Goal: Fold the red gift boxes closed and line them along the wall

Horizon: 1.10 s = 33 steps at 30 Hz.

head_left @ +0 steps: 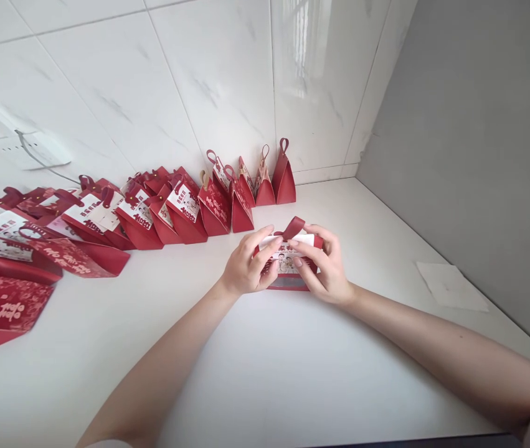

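A red and white gift box (288, 264) with a printed front stands on the white table in front of me. A dark red ribbon loop (294, 228) rises from its top edge. My left hand (251, 261) grips the box's upper left side, thumb and fingers closed on it. On the upper right, my right hand (321, 264) holds the same box, with its fingertips at the top edge close to the ribbon. Fingers cover parts of the box's front, and its back is hidden.
Several red gift boxes (185, 208) with ribbon loops line the tiled wall, crowding toward the left. A larger red box (3, 305) lies at the left edge. A white paper sheet (451, 286) rests at right by the grey panel (470, 155). A cable (40, 160) runs from a wall socket.
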{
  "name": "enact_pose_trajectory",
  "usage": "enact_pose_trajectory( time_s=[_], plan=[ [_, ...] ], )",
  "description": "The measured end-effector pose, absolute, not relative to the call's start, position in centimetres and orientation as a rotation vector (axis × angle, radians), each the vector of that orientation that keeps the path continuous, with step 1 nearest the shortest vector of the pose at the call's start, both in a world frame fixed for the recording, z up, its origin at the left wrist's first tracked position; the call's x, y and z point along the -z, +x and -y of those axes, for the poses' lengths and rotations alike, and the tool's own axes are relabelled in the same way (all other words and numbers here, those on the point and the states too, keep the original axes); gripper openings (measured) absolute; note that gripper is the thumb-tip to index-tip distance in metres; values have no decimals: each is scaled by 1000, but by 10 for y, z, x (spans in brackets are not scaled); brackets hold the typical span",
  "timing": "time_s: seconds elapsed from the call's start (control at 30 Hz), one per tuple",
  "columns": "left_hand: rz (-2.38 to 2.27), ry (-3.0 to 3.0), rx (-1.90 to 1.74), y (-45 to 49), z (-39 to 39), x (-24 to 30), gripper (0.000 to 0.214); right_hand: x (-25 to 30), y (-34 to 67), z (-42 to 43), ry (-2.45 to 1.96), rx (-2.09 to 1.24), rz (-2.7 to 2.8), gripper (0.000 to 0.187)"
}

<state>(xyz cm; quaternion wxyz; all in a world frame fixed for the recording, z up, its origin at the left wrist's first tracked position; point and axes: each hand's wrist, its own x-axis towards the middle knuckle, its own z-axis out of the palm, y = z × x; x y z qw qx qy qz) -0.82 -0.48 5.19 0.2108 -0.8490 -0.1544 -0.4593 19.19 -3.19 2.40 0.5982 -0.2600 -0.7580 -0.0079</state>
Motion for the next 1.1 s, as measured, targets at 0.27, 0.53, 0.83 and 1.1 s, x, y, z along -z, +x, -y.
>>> enact_pose_trajectory(
  time_s=[0.27, 0.53, 0.83, 1.1],
  plan=[
    [441, -2387, 1272, -8, 3, -51, 61, -24, 195, 31, -679, -8, 1768, 58],
    [454, -2376, 1279, -8, 3, -51, 62, -24, 196, 30, -672, -8, 1773, 53],
    [472, -2380, 1260, -8, 3, -51, 58, -24, 198, 28, -667, -6, 1774, 49],
    [504, -2369, 1246, -8, 4, -51, 54, -24, 197, 27, -679, -7, 1767, 44]
  ],
)
